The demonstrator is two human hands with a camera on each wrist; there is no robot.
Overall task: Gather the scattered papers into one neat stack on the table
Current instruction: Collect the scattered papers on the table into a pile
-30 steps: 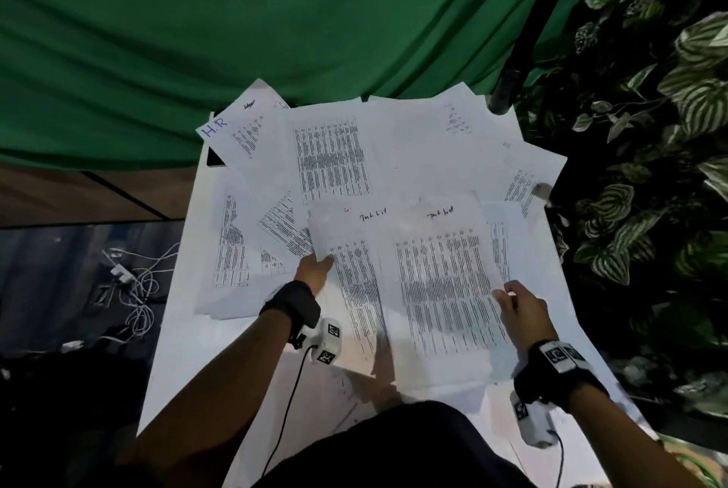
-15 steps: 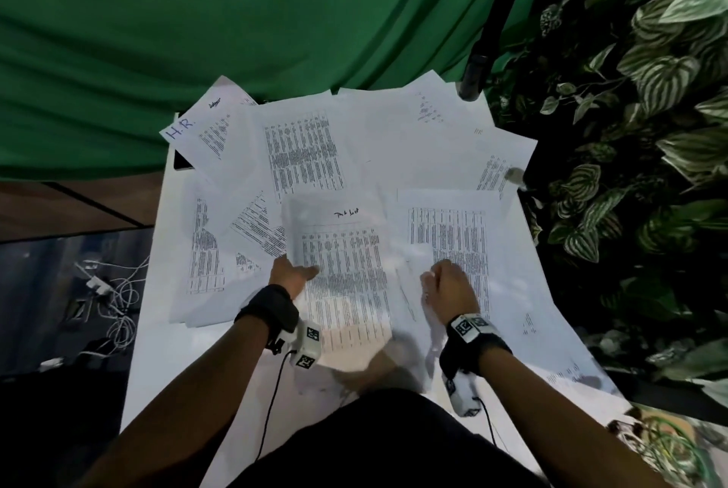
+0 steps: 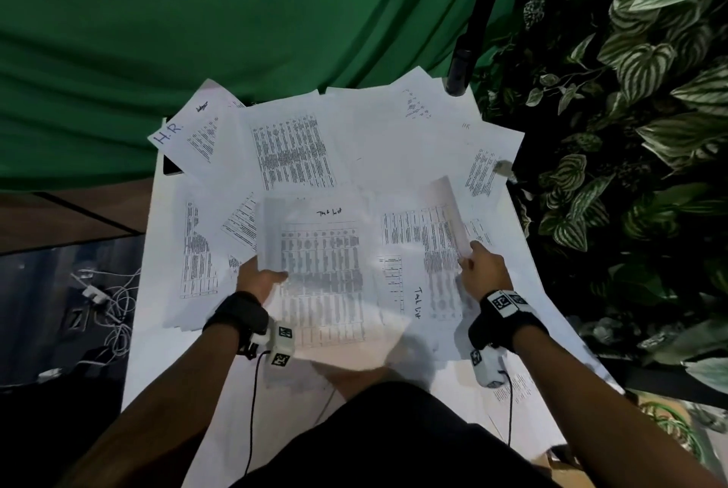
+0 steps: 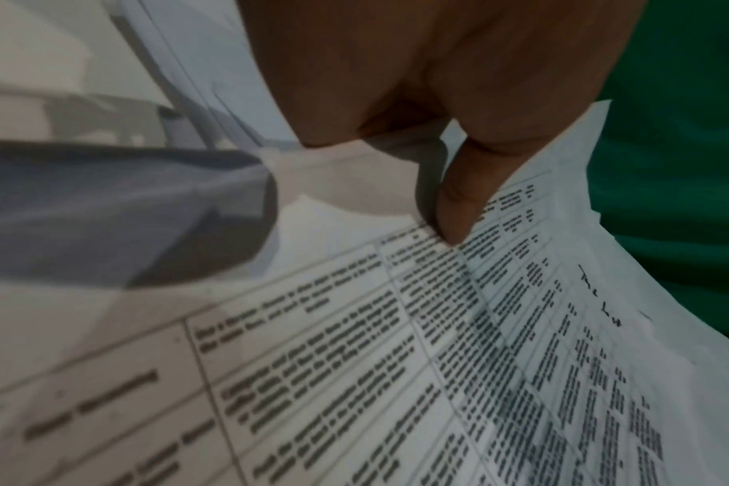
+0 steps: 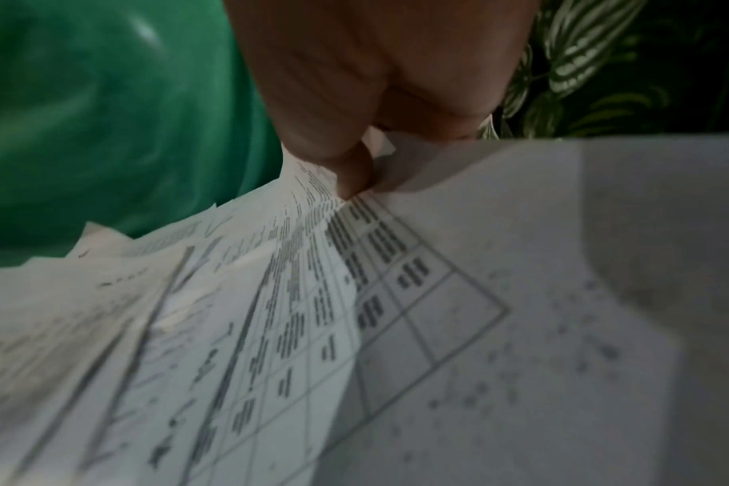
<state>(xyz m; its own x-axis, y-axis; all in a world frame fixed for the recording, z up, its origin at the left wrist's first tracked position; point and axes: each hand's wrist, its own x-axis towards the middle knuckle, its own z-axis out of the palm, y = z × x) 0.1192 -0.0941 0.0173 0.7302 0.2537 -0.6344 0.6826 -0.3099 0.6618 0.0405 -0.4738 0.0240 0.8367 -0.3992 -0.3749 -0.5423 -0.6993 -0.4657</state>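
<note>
Several printed sheets lie scattered over the white table (image 3: 157,361). My left hand (image 3: 258,278) grips the left edge of a "Task List" sheet (image 3: 323,275) and holds it lifted off the table; in the left wrist view the thumb (image 4: 458,210) presses on that sheet (image 4: 438,361). My right hand (image 3: 478,267) pinches the edge of another printed sheet (image 3: 449,211), whose edge curls upward. The right wrist view shows the thumb (image 5: 354,174) pinching this sheet (image 5: 521,296). More sheets, one marked "H.R." (image 3: 185,129), lie at the back.
A green curtain (image 3: 197,14) hangs behind the table. A black pole (image 3: 465,54) stands at the back right corner. Leafy plants (image 3: 630,133) crowd the right side. White cables (image 3: 106,298) lie on the floor to the left.
My right hand moved right from the middle and lifted the edge of a sheet there. My left hand has raised the Task List sheet off the table.
</note>
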